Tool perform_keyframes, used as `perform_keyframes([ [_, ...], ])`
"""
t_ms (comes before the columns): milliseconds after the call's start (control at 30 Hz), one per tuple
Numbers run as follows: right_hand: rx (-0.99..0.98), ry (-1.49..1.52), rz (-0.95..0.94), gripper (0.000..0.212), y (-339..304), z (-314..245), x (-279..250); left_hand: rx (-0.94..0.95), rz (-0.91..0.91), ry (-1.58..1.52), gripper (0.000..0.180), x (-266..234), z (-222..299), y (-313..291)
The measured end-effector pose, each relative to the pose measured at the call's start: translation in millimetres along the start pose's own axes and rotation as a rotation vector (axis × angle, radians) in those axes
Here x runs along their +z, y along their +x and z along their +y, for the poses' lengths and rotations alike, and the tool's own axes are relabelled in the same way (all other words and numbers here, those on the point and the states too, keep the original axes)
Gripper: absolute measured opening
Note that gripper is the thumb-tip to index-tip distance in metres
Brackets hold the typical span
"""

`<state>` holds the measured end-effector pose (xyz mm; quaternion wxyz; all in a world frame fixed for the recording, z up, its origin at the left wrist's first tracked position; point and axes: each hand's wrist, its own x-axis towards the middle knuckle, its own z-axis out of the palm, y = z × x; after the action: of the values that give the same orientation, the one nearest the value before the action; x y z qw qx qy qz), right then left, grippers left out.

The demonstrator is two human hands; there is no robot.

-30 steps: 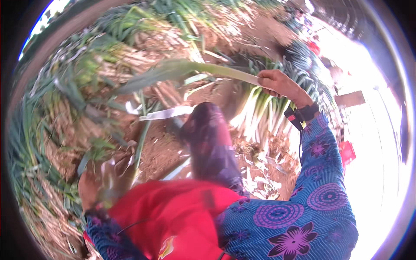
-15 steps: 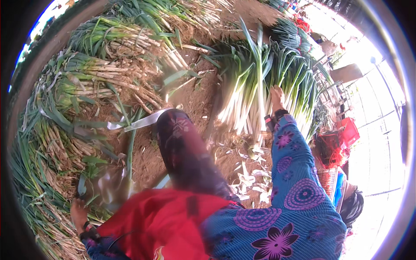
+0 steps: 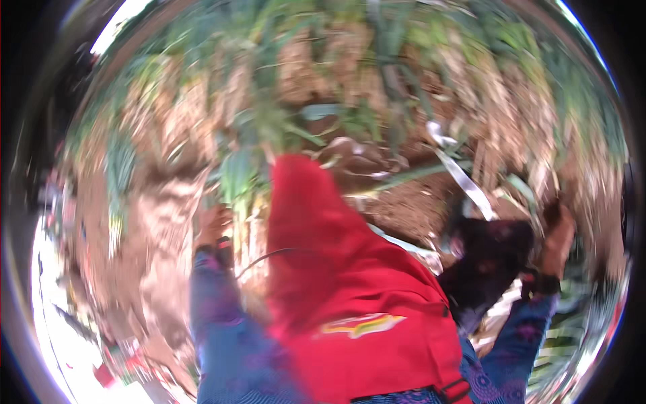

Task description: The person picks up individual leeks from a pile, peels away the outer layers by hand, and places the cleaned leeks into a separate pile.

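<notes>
The view is heavily smeared by motion. My left hand (image 3: 212,227) is low beside a few upright leeks (image 3: 241,185) with green tops and pale stems. Whether its fingers close on them is too blurred to tell. Out to the right, my right hand (image 3: 558,237) reaches down by the root ends of unpeeled leeks (image 3: 496,128); its fingers are smeared too. Between my arms, a red apron (image 3: 350,269) covers one raised knee. My other knee, in dark patterned cloth (image 3: 494,256), shows to the right of it.
More leeks with brown, earthy stems (image 3: 182,101) lie in an arc across the far side. A whitish strip (image 3: 464,182) rests on the brown soil (image 3: 417,209) near my right knee. Pale, crumpled ground (image 3: 168,229) stretches left of my left hand.
My view has swung left, so the pile of clean white-stemmed leeks is out of sight. My right hand has left that pile and is by earthy leeks. Leeks now stand beside my left hand.
</notes>
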<state>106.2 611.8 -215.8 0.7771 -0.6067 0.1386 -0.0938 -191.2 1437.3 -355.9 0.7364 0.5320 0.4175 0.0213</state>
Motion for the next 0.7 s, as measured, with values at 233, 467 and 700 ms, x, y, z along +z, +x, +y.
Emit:
perform_keyframes([
  [233,0.081,-0.087,-0.477,0.034,51,10,126,-0.213,0.458,-0.039,0.029,-18,-82,-41],
  [467,0.581,-0.072,-0.495,0.024,27,129,152,-0.179,0.13,0.008,0.031,14,-118,5],
  [700,0.582,-0.367,-0.336,0.024,-11,120,198,0.18,0.327,0.678,0.039,115,-138,120],
])
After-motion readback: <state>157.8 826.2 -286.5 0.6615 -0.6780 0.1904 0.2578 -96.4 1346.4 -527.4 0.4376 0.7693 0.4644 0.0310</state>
